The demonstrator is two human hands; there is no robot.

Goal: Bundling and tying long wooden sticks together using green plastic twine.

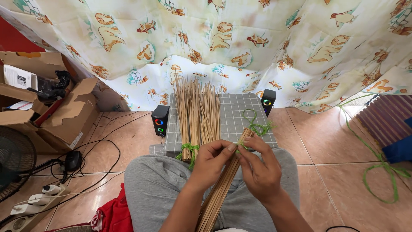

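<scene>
Two hands meet over my lap here: my left hand is closed around a bundle of thin bamboo sticks, and my right hand pinches the green twine against the bundle's upper end, thumbs nearly touching. The bundle slants from my knees up toward the grey checked cloth. As I judge it, the loop looks loose where it curls away over the cloth, so if either thumb eases off, the twine could slip up past the stick tips and the bundle would fan open across my grey trousers. The sticks are slim and smooth, so a slack wrap may also let a few slide out lengthwise. A second, already tied bundle lies on the cloth just beyond my hands, its green knot near the front edge. The cloth covers a low stand on a tan tiled floor, with a small black speaker at each side. Behind hangs a pale curtain printed with animals; to the left sit open cardboard boxes, cables and a power strip, and more green twine trails over the tiles on the right
</scene>
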